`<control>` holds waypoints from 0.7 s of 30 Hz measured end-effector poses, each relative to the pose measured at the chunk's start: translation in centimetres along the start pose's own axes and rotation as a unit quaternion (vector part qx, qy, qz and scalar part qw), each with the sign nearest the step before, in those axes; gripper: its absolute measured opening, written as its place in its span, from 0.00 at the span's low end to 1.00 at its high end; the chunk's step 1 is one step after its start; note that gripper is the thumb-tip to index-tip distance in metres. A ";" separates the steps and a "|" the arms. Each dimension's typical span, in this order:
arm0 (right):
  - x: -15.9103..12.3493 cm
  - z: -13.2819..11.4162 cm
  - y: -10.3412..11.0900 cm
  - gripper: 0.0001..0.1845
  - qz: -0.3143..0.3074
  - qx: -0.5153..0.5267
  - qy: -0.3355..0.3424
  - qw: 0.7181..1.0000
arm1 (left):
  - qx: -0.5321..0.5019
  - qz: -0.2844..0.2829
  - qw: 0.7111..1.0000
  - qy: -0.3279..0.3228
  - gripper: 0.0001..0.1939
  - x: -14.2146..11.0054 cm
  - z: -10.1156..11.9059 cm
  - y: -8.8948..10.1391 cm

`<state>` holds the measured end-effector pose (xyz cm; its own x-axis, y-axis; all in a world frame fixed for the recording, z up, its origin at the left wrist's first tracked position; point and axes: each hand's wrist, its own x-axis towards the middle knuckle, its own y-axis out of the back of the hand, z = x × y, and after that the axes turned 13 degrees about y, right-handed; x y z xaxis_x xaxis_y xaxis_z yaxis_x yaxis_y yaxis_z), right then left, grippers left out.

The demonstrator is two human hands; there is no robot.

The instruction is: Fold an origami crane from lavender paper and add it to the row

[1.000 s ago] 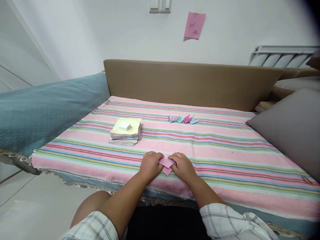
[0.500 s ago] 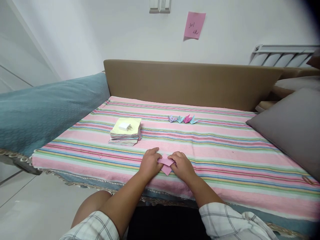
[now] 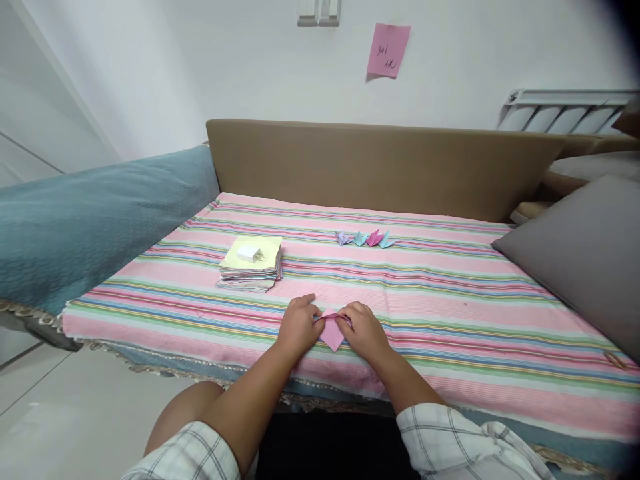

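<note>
A small pink sheet of origami paper (image 3: 333,333) lies folded on the striped cloth, one corner pointing toward me. My left hand (image 3: 301,327) pinches its left side between thumb and fingers, with the index finger stretched outward. On the opposite side my right hand (image 3: 364,330) has its thumb and fingers closed on the paper. A raised flap runs as a narrow, darker pink edge between both thumbs. Beyond my hands stands a row of several folded paper cranes (image 3: 375,238) in lilac, light blue and magenta.
To the left sits a stack of square paper (image 3: 265,248), yellow on top, with a white charger plug (image 3: 248,253) on it. A grey cushion (image 3: 580,253) rests at the right. Behind is a brown backrest (image 3: 380,167); a blue-covered armrest (image 3: 125,207) borders the left.
The pink paper's flap, which lay as a wide band across the middle, now stands up as a thin edge. More of the lower point shows. Both hands have hardly shifted.
</note>
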<state>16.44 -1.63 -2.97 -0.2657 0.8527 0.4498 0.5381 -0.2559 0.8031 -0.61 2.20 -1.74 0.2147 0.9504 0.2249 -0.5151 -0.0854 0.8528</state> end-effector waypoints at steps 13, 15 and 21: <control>-0.2 0.5 -0.2 0.11 0.010 -0.002 0.010 1.000 | 0.013 -0.018 1.000 0.008 0.06 -0.2 0.4 0.8; -0.2 0.4 0.0 0.12 0.000 0.003 0.016 1.000 | 0.025 -0.024 0.999 0.011 0.06 -0.3 0.5 1.0; -0.2 0.0 0.3 0.14 -0.002 -0.004 0.008 1.000 | 0.053 -0.020 0.998 0.001 0.12 -0.4 0.7 1.2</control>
<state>16.64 -1.87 -2.83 -0.2807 0.8458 0.4536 0.5310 -0.2568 0.8075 -0.80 1.49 -0.47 0.2315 0.9543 0.1888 -0.4148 -0.0788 0.9065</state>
